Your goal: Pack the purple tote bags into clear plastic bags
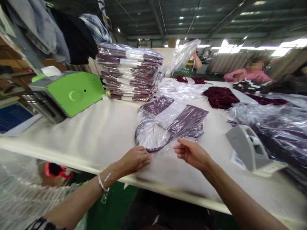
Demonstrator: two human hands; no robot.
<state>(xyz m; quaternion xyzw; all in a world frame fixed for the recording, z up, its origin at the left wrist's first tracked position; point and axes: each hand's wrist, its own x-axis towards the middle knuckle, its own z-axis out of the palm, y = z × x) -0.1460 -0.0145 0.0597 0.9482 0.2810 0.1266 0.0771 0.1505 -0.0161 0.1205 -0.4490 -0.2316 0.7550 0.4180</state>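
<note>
A folded dark purple garment (pixel 196 116) with a white paper band (pixel 171 113) lies in a clear plastic bag (pixel 153 135) on the white table. Its rounded, dark-edged end points toward me. At the bag's near left edge, my left hand (pixel 135 159) is closed, knuckles up, with the plastic at its fingertips; what lies under the fingers is partly hidden. My right hand (pixel 192 154) pinches the bag's clear near edge between thumb and fingers, a little above the table.
Behind the bag stands a tall stack of bagged garments (pixel 129 73). Left are a green-sided machine (pixel 76 92) and a steel flask (pixel 45 107). A grey tape dispenser (pixel 254 150) and more bagged garments (pixel 278 127) lie right. Two people work beyond the table, one lifting plastic (pixel 183 56).
</note>
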